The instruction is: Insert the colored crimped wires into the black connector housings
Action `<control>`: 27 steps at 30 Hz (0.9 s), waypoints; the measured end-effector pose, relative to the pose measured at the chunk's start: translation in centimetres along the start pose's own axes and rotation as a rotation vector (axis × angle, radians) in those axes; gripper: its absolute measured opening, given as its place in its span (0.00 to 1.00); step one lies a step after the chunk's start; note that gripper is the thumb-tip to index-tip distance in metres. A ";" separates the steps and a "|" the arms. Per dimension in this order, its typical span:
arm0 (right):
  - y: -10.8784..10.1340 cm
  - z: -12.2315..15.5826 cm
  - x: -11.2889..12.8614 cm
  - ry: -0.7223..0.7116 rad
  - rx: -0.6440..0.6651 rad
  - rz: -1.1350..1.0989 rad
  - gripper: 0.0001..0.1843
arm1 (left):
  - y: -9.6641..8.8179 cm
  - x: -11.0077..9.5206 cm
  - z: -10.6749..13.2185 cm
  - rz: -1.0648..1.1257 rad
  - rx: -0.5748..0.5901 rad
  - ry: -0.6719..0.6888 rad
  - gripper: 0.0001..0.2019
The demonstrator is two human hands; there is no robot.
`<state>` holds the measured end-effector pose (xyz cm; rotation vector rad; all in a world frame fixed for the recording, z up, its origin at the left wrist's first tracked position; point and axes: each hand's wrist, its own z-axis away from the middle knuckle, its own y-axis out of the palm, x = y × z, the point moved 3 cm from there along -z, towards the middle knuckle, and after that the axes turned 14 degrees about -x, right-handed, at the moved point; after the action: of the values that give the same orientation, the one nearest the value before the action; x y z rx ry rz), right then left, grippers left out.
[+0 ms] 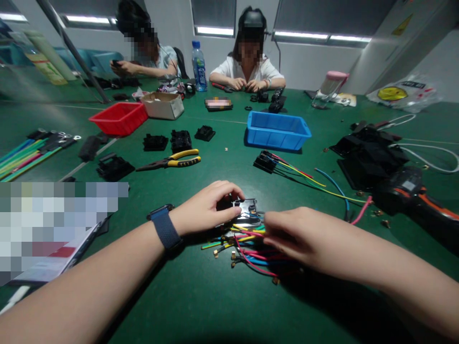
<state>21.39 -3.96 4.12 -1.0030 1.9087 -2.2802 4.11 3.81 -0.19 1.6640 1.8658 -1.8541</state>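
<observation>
In the head view, my left hand (pixel 218 203) holds the left side of a small black plastic housing (pixel 248 206) between thumb and fingers. Close against its right side, my right hand (pixel 296 234) is closed, the fingertips pinching a wire (pixel 258 216) that meets the housing; its far part is hidden by the hand. Below both hands lies a loose bunch of red, yellow, blue and green-yellow wires (pixel 253 255), several tipped with brass terminals (pixel 215 253).
Yellow-handled pliers (pixel 179 159) and black housings (pixel 181 141) lie beyond my left hand. Farther off stand a blue bin (pixel 278 143), a red bin (pixel 120 119) and a cardboard box (pixel 165 106). A power tool (pixel 405 191) lies right. Two people sit across the table.
</observation>
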 end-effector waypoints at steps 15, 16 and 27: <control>-1.1 -0.4 -1.6 0.019 -0.124 0.076 0.07 | 0.1 0.2 0.0 -0.003 -0.008 0.033 0.12; -1.2 -0.4 -1.9 0.024 -0.143 0.077 0.06 | 0.1 0.3 0.0 -0.003 -0.007 0.034 0.12; 0.3 -0.6 -0.7 -0.055 -0.288 0.407 0.04 | -0.8 -2.3 0.6 -0.160 -0.311 0.265 0.20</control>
<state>21.52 -3.21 3.48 -0.6048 2.2131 -1.7786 4.20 2.16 1.71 1.7612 2.3095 -1.3449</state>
